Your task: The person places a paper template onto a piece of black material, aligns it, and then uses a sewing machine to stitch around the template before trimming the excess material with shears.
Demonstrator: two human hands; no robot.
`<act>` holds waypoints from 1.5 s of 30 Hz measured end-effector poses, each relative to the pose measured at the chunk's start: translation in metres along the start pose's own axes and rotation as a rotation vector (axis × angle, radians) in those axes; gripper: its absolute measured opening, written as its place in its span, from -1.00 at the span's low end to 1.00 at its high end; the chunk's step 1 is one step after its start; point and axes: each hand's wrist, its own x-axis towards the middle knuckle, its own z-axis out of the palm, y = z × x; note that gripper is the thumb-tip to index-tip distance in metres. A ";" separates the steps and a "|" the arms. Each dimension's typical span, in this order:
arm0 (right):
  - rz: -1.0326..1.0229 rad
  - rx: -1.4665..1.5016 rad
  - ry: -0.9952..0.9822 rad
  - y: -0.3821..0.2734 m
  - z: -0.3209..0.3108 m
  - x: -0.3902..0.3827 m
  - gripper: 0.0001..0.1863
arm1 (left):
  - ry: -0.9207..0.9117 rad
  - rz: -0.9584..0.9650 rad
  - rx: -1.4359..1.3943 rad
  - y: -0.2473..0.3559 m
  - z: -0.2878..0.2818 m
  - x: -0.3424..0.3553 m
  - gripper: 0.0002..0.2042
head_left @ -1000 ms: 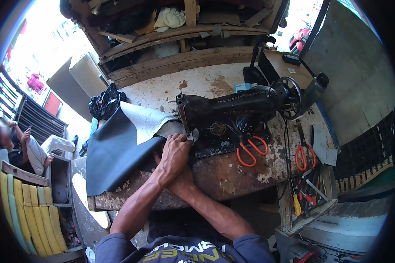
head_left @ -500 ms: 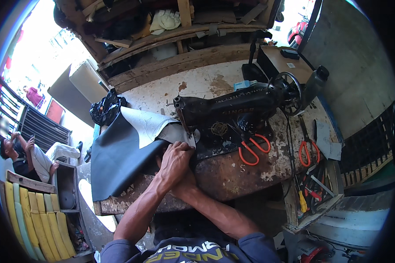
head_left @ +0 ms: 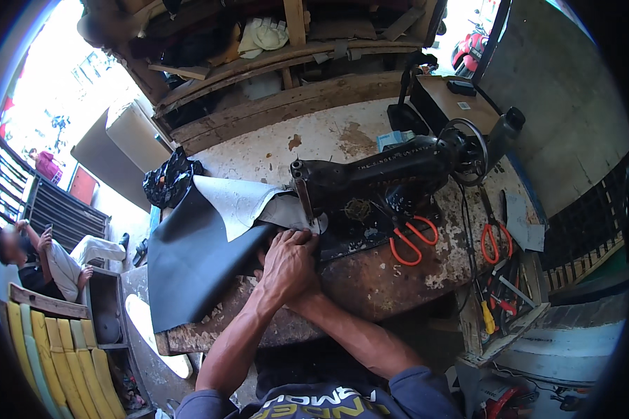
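A black sewing machine point(head_left: 391, 164) stands on a worn wooden table. Under its needle end lies a large sheet of black, leather-like material point(head_left: 203, 255), its pale underside point(head_left: 234, 199) folded up. A smaller grey piece point(head_left: 286, 211) is at the needle. My left hand point(head_left: 291, 262) presses on the material just in front of the needle, fingers bent and close together. Crossed beneath it is my right hand point(head_left: 303, 303), mostly hidden; a bit of its fingers shows beside the sheet's edge. Orange-handled scissors point(head_left: 414, 241) lie against the machine base.
More orange-handled scissors point(head_left: 496, 242) rest at the table's right. An open drawer point(head_left: 508, 328) below holds tools, including a yellow-handled screwdriver. A black plastic bag point(head_left: 171, 178) sits at the left corner. Another person point(head_left: 45, 262) sits at far left, near yellow foam strips point(head_left: 59, 349).
The whole view has shifted slightly. My crossed hands stay at the needle on the material, with no clear change in their hold.
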 end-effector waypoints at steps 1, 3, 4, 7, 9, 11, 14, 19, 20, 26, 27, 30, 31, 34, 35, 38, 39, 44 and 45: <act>0.004 0.007 0.003 0.001 0.000 0.002 -0.40 | -0.007 -0.002 0.019 0.000 0.002 0.000 -0.66; 0.012 0.015 -0.003 0.001 -0.002 0.005 -0.41 | -0.074 -0.085 0.070 -0.002 0.005 0.002 -0.65; 0.015 0.020 -0.004 0.001 -0.002 0.007 -0.41 | -0.117 -0.092 0.135 -0.007 0.004 0.005 -0.64; 0.028 0.024 -0.011 0.001 -0.003 0.009 -0.43 | -0.170 0.013 -0.080 -0.019 -0.002 0.017 -0.60; 0.038 0.030 -0.020 0.002 -0.001 0.011 -0.44 | -0.284 -0.014 -0.016 -0.023 -0.007 0.024 -0.57; 0.043 0.033 -0.029 0.002 0.002 0.015 -0.45 | -0.363 -0.015 -0.044 -0.026 -0.016 0.031 -0.56; 0.046 0.061 -0.057 -0.001 -0.001 0.017 -0.46 | -0.422 0.051 -0.053 -0.026 -0.031 0.042 -0.55; -0.098 0.365 -0.201 0.016 -0.042 -0.010 -0.51 | -0.538 0.121 -0.121 -0.035 -0.044 0.053 -0.55; -0.176 0.455 -0.204 0.027 -0.052 -0.018 -0.53 | -0.521 0.131 -0.147 -0.038 -0.044 0.050 -0.54; 0.566 1.341 0.143 0.139 -0.069 -0.002 -0.61 | -0.418 0.106 -0.318 -0.056 -0.027 0.031 -0.50; 0.595 1.373 0.130 0.153 -0.065 0.012 -0.56 | -0.385 0.145 -0.296 -0.057 -0.025 0.029 -0.49; -0.216 0.504 0.358 0.164 -0.054 0.047 -0.33 | -0.362 0.137 -0.218 -0.054 -0.020 0.025 -0.44; -0.263 1.245 0.251 0.160 -0.052 0.056 -0.27 | -0.390 0.110 -0.206 -0.053 -0.020 0.025 -0.43; -0.193 2.754 0.028 0.143 -0.047 0.074 -0.10 | -0.446 0.082 -0.087 -0.049 -0.023 0.021 -0.40; -0.268 2.711 0.014 0.141 -0.048 0.077 -0.15 | -0.430 0.071 -0.074 -0.046 -0.024 0.018 -0.39; -0.090 2.500 0.063 0.145 -0.052 0.063 -0.30 | -0.481 0.027 0.038 -0.033 -0.029 0.004 -0.30; 0.096 2.198 0.159 0.148 -0.054 0.052 -0.35 | -0.471 0.004 0.046 -0.028 -0.030 -0.002 -0.28; 0.296 1.115 0.176 0.152 -0.098 -0.045 -0.62 | -0.432 -0.091 0.072 -0.008 -0.032 -0.021 -0.21; 0.467 0.893 0.235 0.151 -0.115 -0.065 -0.67 | -0.442 -0.105 0.073 -0.007 -0.031 -0.021 -0.20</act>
